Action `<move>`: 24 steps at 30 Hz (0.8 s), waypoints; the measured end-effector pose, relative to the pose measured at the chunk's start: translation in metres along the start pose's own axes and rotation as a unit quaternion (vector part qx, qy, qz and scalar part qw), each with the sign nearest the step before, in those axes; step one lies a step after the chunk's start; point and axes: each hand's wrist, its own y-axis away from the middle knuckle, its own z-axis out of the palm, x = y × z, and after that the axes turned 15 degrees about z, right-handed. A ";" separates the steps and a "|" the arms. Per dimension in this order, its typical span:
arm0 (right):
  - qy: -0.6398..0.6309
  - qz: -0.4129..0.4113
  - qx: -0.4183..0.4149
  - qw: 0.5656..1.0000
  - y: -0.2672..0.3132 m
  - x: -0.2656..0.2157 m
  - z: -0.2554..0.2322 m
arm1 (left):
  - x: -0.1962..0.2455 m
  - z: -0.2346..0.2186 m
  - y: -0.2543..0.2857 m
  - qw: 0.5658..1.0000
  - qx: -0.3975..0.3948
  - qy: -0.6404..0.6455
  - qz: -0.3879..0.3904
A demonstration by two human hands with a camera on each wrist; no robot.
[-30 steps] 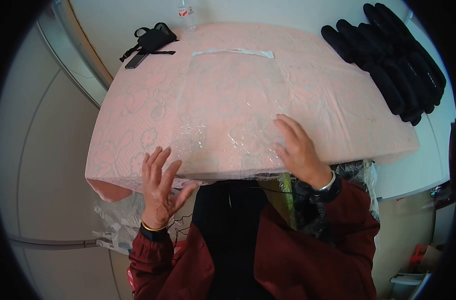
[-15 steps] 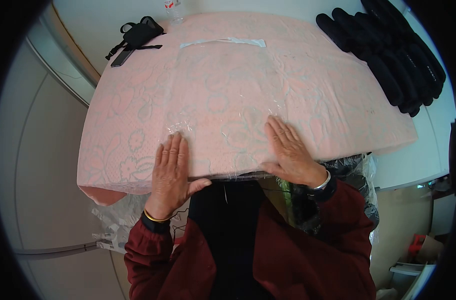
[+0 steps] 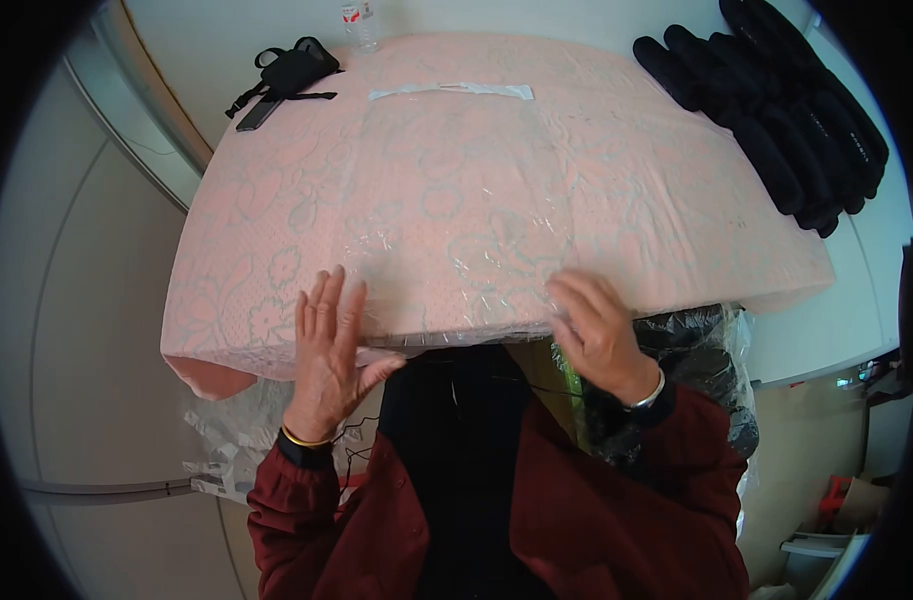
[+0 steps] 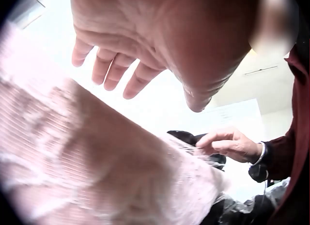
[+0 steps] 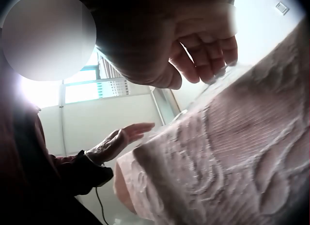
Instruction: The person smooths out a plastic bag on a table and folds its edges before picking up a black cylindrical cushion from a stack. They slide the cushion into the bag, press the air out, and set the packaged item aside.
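A clear plastic bag with a white strip at its far end lies flat on the pink patterned cloth. Near the front edge, at the bag's left side, is my left hand, fingers spread and holding nothing; the left wrist view shows the palm raised over the cloth. My right hand is at the bag's right side, its fingers slightly bent. In the right wrist view its fingertips are close to the plastic; whether they touch it I cannot tell.
At the back left are a black strapped pouch, a dark phone-like object and a plastic bottle. Black padded pieces lie at the right. Crumpled plastic hangs below the table's left front.
Both hands lay flat on the plastic half a second ago. The left has lifted with its fingers more spread, and the right has bent its fingers.
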 end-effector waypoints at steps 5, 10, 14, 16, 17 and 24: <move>-0.024 -0.059 -0.029 0.998 0.003 -0.040 0.026 | 0.041 0.013 -0.017 0.979 0.042 0.172 0.097; 0.073 0.038 0.019 0.996 0.006 -0.039 0.028 | 0.039 0.020 -0.022 0.989 0.044 0.123 0.067; 0.066 0.042 -0.004 0.997 0.002 -0.045 0.035 | 0.037 0.016 -0.021 0.993 0.040 0.105 0.039; 0.042 0.017 -0.028 0.999 -0.003 -0.049 0.041 | 0.045 0.015 -0.028 0.990 0.016 0.134 0.043; 0.033 0.005 -0.036 0.999 -0.008 -0.051 0.047 | 0.046 0.017 -0.033 0.988 0.024 0.143 0.060; 0.063 -0.005 -0.017 0.998 -0.022 -0.035 0.059 | 0.027 0.024 -0.043 0.990 -0.064 0.109 0.062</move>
